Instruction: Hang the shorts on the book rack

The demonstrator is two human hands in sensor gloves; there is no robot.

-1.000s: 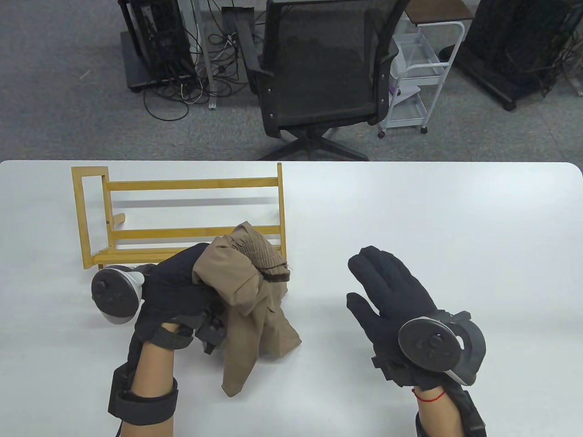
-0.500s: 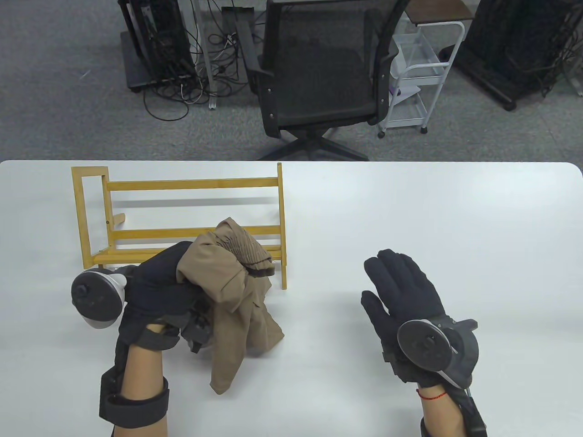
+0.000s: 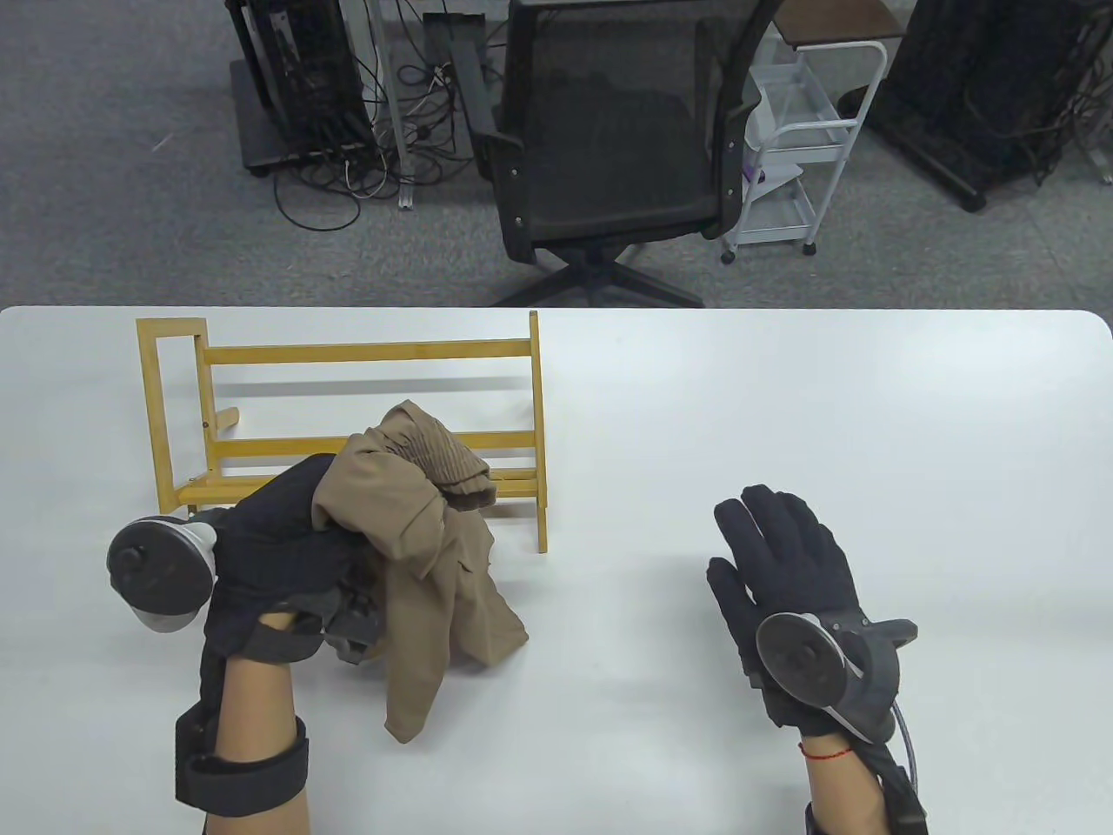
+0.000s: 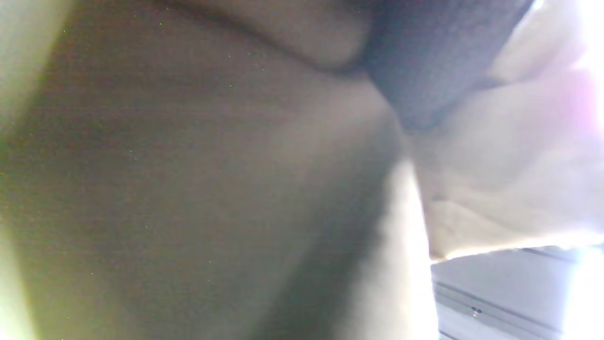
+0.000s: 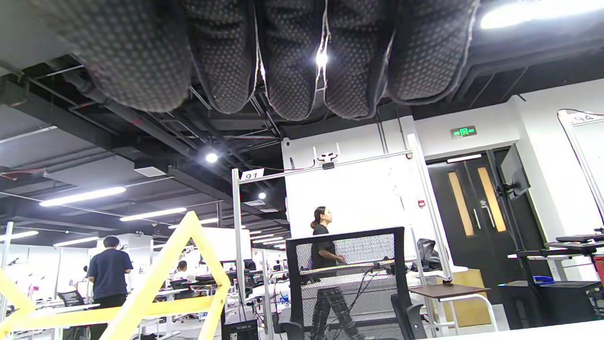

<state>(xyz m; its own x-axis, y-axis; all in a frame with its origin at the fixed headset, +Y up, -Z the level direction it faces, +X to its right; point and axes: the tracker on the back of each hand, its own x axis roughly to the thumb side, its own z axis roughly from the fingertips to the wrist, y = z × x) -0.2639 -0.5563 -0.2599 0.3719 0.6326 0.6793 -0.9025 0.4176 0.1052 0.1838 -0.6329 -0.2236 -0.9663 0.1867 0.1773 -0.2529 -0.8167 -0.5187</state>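
Observation:
My left hand grips a bunched pair of tan shorts in front of the yellow wooden book rack, which stands at the table's left. The shorts hang down from the hand to the table, their top just before the rack's lower rails. The left wrist view is filled with blurred tan cloth. My right hand is open and empty, fingers extended, over the table to the right of the rack. In the right wrist view its fingers hang from the top and the rack's end shows at lower left.
The white table spreads to the right of the rack. A black office chair and a white cart stand beyond the table's far edge.
My left hand has carried the shorts to the left and slightly back along the rack's front. My right hand has drawn back toward the near right.

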